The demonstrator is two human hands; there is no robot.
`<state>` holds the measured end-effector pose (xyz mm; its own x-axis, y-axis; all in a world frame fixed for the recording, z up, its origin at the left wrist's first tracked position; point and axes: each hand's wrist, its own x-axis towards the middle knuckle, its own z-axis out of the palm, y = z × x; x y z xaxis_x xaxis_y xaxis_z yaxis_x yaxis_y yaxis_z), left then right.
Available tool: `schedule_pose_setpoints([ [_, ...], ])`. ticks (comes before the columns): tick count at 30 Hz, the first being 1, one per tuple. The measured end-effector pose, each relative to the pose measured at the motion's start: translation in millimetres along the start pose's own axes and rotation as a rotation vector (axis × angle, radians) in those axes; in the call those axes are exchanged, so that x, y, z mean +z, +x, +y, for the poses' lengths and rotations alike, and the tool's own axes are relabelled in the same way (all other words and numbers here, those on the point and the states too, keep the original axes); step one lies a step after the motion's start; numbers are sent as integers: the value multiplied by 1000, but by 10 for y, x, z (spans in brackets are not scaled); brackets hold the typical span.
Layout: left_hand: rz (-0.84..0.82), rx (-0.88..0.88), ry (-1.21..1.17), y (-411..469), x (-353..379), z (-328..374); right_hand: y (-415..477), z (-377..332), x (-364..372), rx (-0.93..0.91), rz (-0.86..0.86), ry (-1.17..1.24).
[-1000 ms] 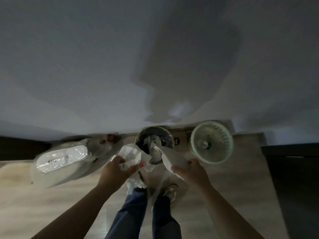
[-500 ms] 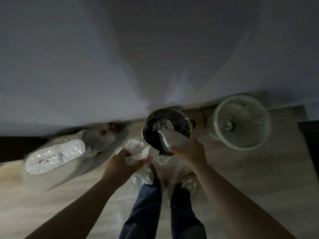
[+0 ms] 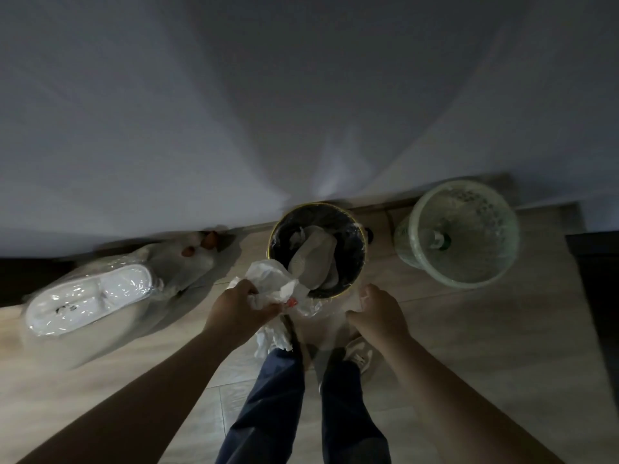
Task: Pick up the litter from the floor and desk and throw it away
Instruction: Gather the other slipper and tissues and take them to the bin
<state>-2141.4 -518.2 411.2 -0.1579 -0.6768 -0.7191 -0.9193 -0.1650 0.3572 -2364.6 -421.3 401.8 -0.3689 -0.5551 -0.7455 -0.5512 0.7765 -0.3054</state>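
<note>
A black bin [image 3: 352,243] with a gold rim stands on the floor against the wall, just ahead of my feet. A large sheet of pale paper [image 3: 313,259] lies inside it on other litter. My left hand [image 3: 239,308] grips a crumpled wad of white paper and thin plastic [image 3: 269,279] at the bin's near left rim; more of it hangs below the hand. My right hand [image 3: 380,314] hovers at the bin's near right side, back toward me. Something white shows at its fingertips; whether it holds that is unclear.
A pale green mesh basket [image 3: 487,209] with a bottle [image 3: 437,239] inside stands right of the bin. A white object wrapped in clear plastic [image 3: 88,296] lies on the floor at the left. Dark furniture [image 3: 596,279] borders the far right. The grey wall is close ahead.
My right hand let the pale sheet go into the bin and drew back toward me. My left hand kept its wad and moved slightly closer to the rim.
</note>
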Motion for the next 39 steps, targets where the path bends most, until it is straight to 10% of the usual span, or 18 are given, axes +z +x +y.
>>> schedule_pose_setpoints([
  [9,-27,88,86,367,227,512,-66,265,-283,-143,19,-314],
  [39,-217,377,511,-94,-556,1085,-608,-115,-899,-212,49,-287],
])
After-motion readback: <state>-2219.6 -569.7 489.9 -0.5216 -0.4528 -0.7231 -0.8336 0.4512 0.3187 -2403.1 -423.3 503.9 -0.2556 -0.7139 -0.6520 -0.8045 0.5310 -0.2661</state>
